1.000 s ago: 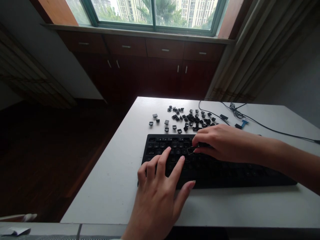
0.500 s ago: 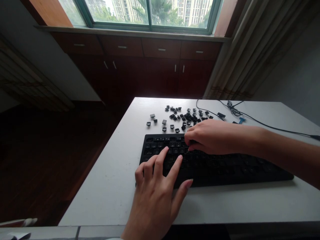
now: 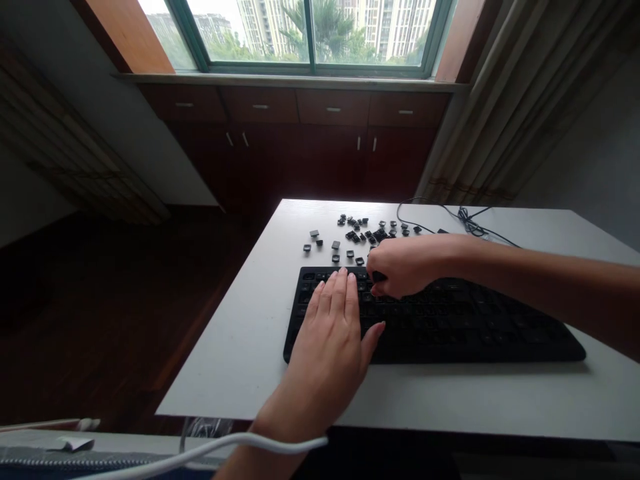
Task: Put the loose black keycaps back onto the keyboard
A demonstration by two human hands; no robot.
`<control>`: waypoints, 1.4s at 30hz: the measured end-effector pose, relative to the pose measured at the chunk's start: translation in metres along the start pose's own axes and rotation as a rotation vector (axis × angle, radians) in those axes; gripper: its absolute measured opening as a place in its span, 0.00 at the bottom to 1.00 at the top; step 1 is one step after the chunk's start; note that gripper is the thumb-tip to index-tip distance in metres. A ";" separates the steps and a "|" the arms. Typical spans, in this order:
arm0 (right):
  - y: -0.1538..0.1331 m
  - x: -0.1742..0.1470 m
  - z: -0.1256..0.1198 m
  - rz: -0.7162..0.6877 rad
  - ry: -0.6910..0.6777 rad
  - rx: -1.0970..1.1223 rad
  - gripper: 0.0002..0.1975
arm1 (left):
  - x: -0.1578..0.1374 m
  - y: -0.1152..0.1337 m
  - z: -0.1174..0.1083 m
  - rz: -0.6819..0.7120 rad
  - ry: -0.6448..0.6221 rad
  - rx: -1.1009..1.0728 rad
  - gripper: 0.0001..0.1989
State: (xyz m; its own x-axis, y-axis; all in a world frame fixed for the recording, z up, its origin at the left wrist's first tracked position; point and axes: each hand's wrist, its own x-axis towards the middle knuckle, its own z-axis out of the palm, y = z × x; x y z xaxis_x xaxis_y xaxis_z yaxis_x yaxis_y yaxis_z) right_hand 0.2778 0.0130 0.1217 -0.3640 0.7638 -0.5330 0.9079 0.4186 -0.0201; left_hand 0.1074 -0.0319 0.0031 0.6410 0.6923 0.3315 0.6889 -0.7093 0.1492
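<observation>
A black keyboard [image 3: 450,340] lies on the white table, with many keycaps off its upper left part. My left hand [image 3: 330,340] rests flat on the keyboard's left end, fingers stretched forward over the keys and thumb apart. My right hand [image 3: 400,267] is closed just above the upper rows, right of my left fingertips. A small black object [image 3: 379,276] shows between its fingers; its kind is mostly hidden. Beyond the keyboard lie loose black keycaps [image 3: 359,261], some standing apart and others in a heap [image 3: 381,235], partly covered by my right hand.
A thin black cable [image 3: 473,225] is coiled at the back right of the table [image 3: 225,360]. In the near left foreground a white cord [image 3: 240,439] crosses by my left forearm. Wooden cabinets [image 3: 300,147] stand below the window at the back.
My left hand has slid forward, its spread fingers now closer together over the upper rows. My right hand has lifted slightly and turned, hiding the thin tip seen before. The camera view has shifted.
</observation>
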 end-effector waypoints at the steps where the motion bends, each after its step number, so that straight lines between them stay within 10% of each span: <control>1: 0.001 0.003 0.000 -0.001 -0.015 0.013 0.12 | 0.005 -0.003 -0.001 0.035 -0.035 -0.002 0.36; 21: 0.000 -0.002 0.041 -0.082 0.378 -0.094 0.08 | 0.036 -0.004 0.024 0.103 -0.062 -0.231 0.26; 42: -0.009 -0.019 0.015 -0.009 0.481 -0.215 0.08 | 0.038 -0.002 0.021 0.100 -0.124 -0.176 0.26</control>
State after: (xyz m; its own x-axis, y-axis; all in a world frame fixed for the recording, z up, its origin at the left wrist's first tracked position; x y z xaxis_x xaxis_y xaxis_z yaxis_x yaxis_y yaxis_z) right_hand 0.2800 -0.0131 0.1194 -0.4720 0.8776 -0.0841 0.8594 0.4793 0.1779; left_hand 0.1374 -0.0011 -0.0038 0.7471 0.6211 0.2370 0.5577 -0.7796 0.2849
